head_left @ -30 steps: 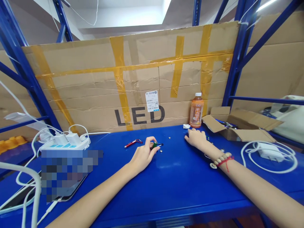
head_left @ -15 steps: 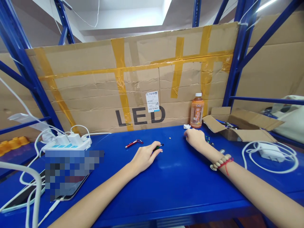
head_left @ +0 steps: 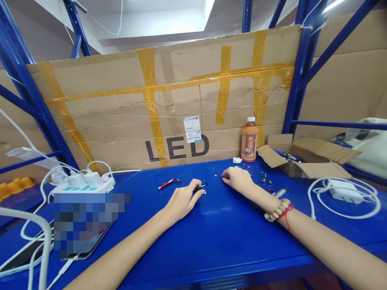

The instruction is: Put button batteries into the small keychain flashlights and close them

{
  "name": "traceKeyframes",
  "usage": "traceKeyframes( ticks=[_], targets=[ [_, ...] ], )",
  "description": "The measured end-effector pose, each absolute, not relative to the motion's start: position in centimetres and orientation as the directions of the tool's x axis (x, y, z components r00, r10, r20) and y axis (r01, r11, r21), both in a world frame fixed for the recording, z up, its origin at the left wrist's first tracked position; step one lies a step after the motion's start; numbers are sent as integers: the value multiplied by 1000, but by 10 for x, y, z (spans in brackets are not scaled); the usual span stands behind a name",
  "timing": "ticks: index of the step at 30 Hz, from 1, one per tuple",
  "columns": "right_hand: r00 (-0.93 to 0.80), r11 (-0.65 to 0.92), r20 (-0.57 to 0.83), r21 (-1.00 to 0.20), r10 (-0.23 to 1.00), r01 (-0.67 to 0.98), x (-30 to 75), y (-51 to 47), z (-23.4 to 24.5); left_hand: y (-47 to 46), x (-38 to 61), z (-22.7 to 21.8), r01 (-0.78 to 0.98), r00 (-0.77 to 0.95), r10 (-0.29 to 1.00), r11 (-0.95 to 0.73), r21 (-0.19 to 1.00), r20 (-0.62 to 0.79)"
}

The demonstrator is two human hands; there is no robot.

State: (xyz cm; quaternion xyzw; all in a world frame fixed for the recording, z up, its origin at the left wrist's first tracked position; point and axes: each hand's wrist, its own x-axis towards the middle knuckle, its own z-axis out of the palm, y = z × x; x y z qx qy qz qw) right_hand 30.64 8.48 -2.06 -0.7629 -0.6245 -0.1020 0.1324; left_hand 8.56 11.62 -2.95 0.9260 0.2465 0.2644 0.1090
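Observation:
My left hand (head_left: 183, 198) rests on the blue shelf top (head_left: 217, 229) with its fingers curled on a small green keychain flashlight (head_left: 199, 187). A small button cell (head_left: 204, 193) lies just right of it. My right hand (head_left: 237, 179) lies palm down near the middle, fingertips pinched close to a small button cell (head_left: 215, 175); whether it grips anything is hidden. A bead bracelet with red string (head_left: 279, 209) sits on that wrist. A red keychain flashlight (head_left: 168, 183) lies left of my left hand.
An orange drink bottle (head_left: 249, 139) stands by the taped cardboard wall (head_left: 169, 108). An open carton (head_left: 302, 159) and a white charger with coiled cable (head_left: 341, 192) are at the right. A power strip (head_left: 83, 183), cables and a tablet (head_left: 36, 249) lie at the left. Small keychain parts (head_left: 264, 177) lie behind my right wrist.
My right hand slid left across the shelf, from beside the bottle toward the button cell, uncovering the small parts behind it. My left hand stayed on the green flashlight.

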Motion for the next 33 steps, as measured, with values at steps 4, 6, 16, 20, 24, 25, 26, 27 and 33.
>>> traceKeyframes(
  ticks=[4, 6, 16, 20, 24, 25, 26, 27, 33],
  targets=[
    [151, -121, 335, -108, 930, 987, 301, 82, -19, 115, 85, -28, 380, 729, 518, -850, 364, 448],
    [128, -77, 366, -152, 922, 985, 295, 80, -17, 115, 85, -27, 366, 728, 515, -850, 380, 452],
    [-135, 503, 816, -208, 563, 839, 265, 69, -11, 116, 85, -26, 357, 746, 471, -880, 314, 470],
    [-216, 638, 866, -144, 451, 756, 260, 68, -12, 116, 85, -25, 347, 757, 462, -883, 315, 462],
    [-213, 668, 861, -179, 461, 723, 259, 69, -14, 117, 86, -27, 349, 757, 462, -883, 312, 461],
    [-204, 668, 857, -198, 474, 718, 258, 68, -14, 118, 85, -27, 351, 756, 463, -883, 312, 463],
    [-193, 667, 852, -220, 487, 712, 258, 68, -14, 118, 85, -27, 352, 753, 465, -882, 312, 465],
    [-181, 666, 847, -243, 500, 705, 257, 67, -14, 119, 85, -27, 355, 750, 468, -881, 314, 467],
    [-160, 675, 797, -365, 583, 641, 249, 62, -13, 122, 85, -31, 380, 727, 488, -872, 309, 483]
  ],
)
